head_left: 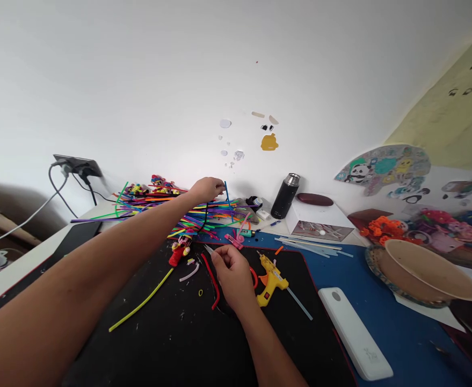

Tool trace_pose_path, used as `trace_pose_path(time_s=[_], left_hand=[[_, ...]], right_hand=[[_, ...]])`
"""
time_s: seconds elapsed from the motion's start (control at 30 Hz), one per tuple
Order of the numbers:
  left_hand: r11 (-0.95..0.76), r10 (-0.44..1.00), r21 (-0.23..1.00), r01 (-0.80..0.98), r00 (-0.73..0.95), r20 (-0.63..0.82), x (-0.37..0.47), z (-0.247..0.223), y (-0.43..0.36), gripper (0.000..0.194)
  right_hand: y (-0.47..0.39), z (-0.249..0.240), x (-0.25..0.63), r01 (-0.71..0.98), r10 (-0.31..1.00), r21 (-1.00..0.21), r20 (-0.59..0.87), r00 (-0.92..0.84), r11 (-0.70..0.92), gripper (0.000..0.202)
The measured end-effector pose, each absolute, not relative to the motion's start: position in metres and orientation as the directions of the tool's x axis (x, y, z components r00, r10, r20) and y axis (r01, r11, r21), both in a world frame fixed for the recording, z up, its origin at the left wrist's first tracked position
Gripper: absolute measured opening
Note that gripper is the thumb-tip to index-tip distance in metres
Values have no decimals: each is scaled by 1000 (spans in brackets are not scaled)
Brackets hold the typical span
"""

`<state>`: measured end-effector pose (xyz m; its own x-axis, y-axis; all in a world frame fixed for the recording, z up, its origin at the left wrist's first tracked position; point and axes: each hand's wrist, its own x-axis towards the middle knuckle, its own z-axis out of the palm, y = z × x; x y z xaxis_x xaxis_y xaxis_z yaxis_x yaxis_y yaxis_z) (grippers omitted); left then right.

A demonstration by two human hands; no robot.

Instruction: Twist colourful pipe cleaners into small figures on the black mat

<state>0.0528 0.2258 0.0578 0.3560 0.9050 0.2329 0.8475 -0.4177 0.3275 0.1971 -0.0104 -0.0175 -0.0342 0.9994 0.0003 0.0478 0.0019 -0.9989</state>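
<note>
My left hand (207, 190) reaches far forward over a heap of coloured pipe cleaners (171, 212). Its fingertips are closed at the upper end of a blue pipe cleaner (228, 200), which stands nearly upright. Above the black mat, my right hand (233, 274) is closed round scissors (254, 277); a red handle loop shows beside the palm and the pale tips point away. Left of that hand lie a bent red pipe cleaner (212, 282), a small red figure (175, 253), a yellow-green pipe cleaner (142, 303) and a short pale lilac piece (189, 273).
A yellow hot glue gun (271, 279) lies right of my right hand. Behind stand a black thermos (285, 196) and a white box (320, 215). Glue sticks (312, 246), a white power bank (354, 333) and a beige bowl (431, 271) are on the right.
</note>
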Motion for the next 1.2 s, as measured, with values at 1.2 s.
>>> trace_pose_path(time_s=[1.2], left_hand=[[-361,933,477,801,309,186,63,28,246,23]], right_hand=[[-23,-8,189,365,990,-926,51,-131,96,8]])
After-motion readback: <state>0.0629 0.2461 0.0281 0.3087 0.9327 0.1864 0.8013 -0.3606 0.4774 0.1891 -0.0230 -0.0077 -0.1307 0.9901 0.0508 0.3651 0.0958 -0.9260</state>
